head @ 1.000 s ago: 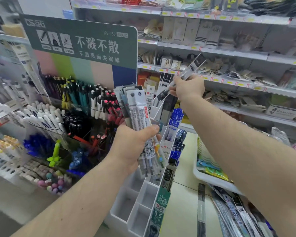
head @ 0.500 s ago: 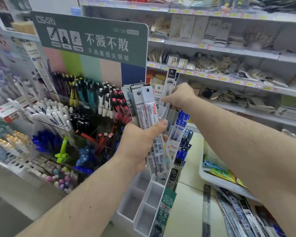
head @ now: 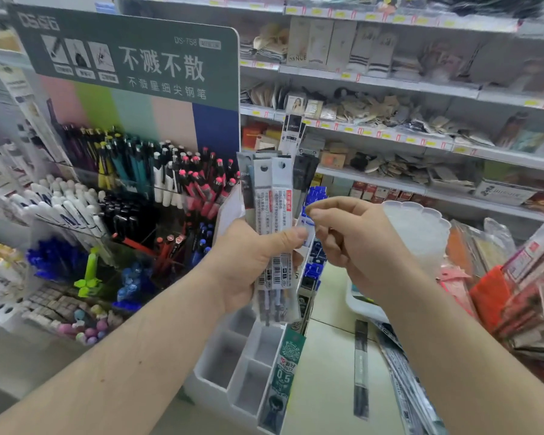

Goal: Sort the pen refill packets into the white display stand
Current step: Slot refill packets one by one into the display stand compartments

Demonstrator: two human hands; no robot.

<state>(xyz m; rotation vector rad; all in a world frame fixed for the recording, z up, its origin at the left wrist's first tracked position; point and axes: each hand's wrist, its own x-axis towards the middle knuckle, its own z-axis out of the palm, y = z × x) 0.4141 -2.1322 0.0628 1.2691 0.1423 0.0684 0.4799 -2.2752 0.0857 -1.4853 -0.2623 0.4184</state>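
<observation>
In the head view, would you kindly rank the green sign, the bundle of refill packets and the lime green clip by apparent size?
1. Green sign
2. Bundle of refill packets, though nearer the camera
3. Lime green clip

The flat grey-and-white plastic refill packets (head: 272, 221) carry red label blocks, black barcodes and fine grey print; darker charcoal packets sit behind them. The moulded white plastic display stand (head: 233, 365) has pale grey shadowed compartments, and a dark green packet with a white "0.5" (head: 285, 368) stands at its edge. The tall cardboard display board (head: 132, 54) has a deep green header with white lettering above vertical stripes of pink, lime green, mint, peach and royal blue. The upright pens with pink caps (head: 208, 183) have black barrels. Blue packets (head: 316, 196) show behind the grey ones.
</observation>
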